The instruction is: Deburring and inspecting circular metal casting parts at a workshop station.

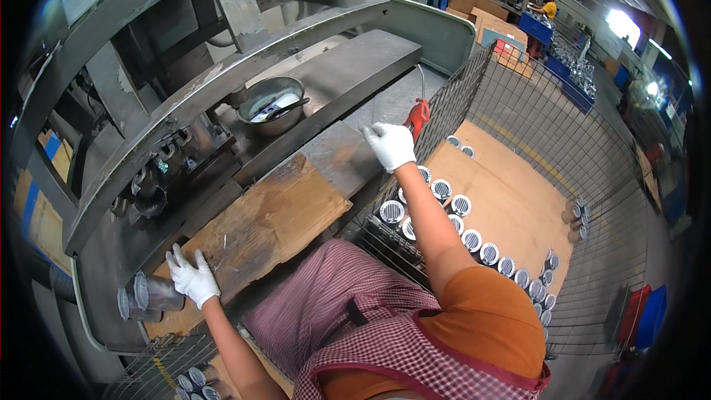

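My left hand (194, 277), in a white glove, is open with its fingers spread over the left end of a stained cardboard sheet (275, 211). Right beside it lie metal cylindrical parts (161, 293) on their sides, near the palm and little finger. My right hand (391, 147), also gloved in white, is raised over the right side of the bench, its fingers loosely bent and slightly apart, with nothing visible in them. Just beyond it a red air gun (418, 116) hangs at the mesh wall; the hand appears apart from it.
On the machine ledge sits a metal bowl (275, 107) holding a brush-like tool and whitish contents. To my right stands a wire mesh cage (533, 115) with rows of round grille-topped parts (471, 239) on a cardboard layer (511, 192). More such parts (194, 379) lie at lower left.
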{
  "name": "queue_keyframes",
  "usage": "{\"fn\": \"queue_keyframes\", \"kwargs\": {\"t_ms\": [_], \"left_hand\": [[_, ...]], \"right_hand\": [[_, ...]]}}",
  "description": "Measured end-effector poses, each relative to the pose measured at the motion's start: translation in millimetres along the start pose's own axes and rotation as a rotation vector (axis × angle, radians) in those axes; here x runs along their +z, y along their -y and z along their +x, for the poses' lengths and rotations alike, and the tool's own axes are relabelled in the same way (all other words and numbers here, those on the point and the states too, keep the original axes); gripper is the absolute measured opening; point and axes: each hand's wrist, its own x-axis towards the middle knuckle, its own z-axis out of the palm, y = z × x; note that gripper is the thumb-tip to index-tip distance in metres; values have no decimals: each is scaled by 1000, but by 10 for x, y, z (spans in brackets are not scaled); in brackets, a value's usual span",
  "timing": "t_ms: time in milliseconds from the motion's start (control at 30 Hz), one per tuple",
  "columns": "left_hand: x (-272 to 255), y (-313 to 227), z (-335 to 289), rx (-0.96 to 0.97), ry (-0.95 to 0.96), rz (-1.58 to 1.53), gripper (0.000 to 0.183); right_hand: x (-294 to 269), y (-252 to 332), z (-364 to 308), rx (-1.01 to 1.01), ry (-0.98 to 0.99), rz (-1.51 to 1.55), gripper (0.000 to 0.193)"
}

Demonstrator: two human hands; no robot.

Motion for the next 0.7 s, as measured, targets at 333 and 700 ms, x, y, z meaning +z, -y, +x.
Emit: {"fn": "queue_keyframes", "kwargs": {"t_ms": [333,700], "left_hand": [[-219,-89,61,-14,81,-62,39],[-100,-51,-18,-121,-36,40,50]], "right_hand": [[86,-39,-8,-6,-54,11,39],[138,-66,9,21,-104,185,46]]}}
